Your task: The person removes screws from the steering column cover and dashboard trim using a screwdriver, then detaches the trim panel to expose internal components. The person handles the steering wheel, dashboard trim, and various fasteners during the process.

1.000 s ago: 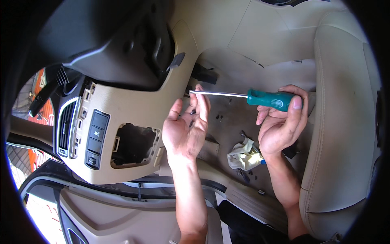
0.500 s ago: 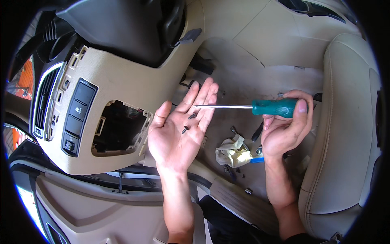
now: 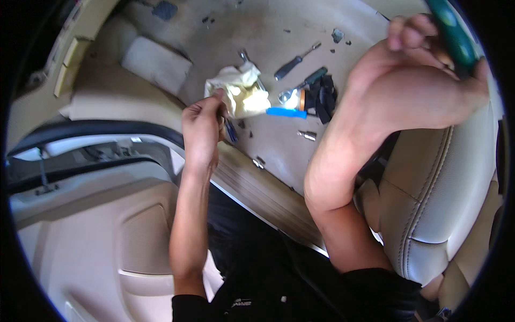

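Down on the car floor (image 3: 300, 32), the left hand (image 3: 201, 129) pinches shut at the crumpled cloth (image 3: 241, 94) amid loose tools, apparently mid-job, while the right hand (image 3: 413, 86) grips the green-handled screwdriver (image 3: 453, 35) raised beside the seat (image 3: 445, 182).

Beige car floor (image 3: 316, 27), crumpled rag (image 3: 241, 91), screwdriver (image 3: 295, 60), blue piece (image 3: 286, 112), scattered screws (image 3: 307, 134)

Two hands (image 3: 201, 126), two screwdrivers (image 3: 294, 61), one crumpled rag (image 3: 241, 91), one seat (image 3: 445, 188).
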A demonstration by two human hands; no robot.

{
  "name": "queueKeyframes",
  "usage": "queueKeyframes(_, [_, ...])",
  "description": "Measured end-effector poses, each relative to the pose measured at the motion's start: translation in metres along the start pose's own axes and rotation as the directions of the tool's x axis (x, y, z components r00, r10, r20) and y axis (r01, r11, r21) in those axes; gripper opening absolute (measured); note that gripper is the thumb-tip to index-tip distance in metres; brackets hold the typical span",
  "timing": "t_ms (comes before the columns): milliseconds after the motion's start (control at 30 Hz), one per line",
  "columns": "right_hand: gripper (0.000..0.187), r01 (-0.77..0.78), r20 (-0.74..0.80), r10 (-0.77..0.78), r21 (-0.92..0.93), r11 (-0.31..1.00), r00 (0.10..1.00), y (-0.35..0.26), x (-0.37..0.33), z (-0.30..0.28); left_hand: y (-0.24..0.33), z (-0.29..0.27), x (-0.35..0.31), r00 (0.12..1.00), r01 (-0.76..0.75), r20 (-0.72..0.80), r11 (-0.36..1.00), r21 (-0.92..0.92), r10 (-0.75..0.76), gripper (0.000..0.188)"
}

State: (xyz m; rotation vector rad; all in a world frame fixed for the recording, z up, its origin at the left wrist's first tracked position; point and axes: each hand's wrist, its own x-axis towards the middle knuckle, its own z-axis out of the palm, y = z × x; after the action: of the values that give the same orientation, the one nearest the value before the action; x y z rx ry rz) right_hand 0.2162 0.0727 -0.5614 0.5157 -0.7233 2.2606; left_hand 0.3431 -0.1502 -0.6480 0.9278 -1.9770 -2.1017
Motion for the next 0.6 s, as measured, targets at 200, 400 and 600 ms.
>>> queueKeyframes(200, [0.045,-0.003,-0.014,0.003,-0.046,0.999,1.0,-0.008,0.014,-0.023,-0.076,0.014,-0.053,0.833,-0.463,0.553,0.565,0.683,0.013,0.034])
queueKeyframes(400, [0.05,-0.032,0.036,0.033,-0.039,0.999,0.999,-0.014,-0.013,0.012,-0.1,0.066,-0.092,0.799,-0.529,0.52,0.057,0.847,-0.302,0.018])
queueKeyframes(600, [0.045,-0.087,-0.413,0.047,-0.078,0.993,0.909,-0.006,-0.014,0.038,-0.098,0.073,-0.096,0.741,-0.579,0.575,0.103,0.809,-0.346,0.018])
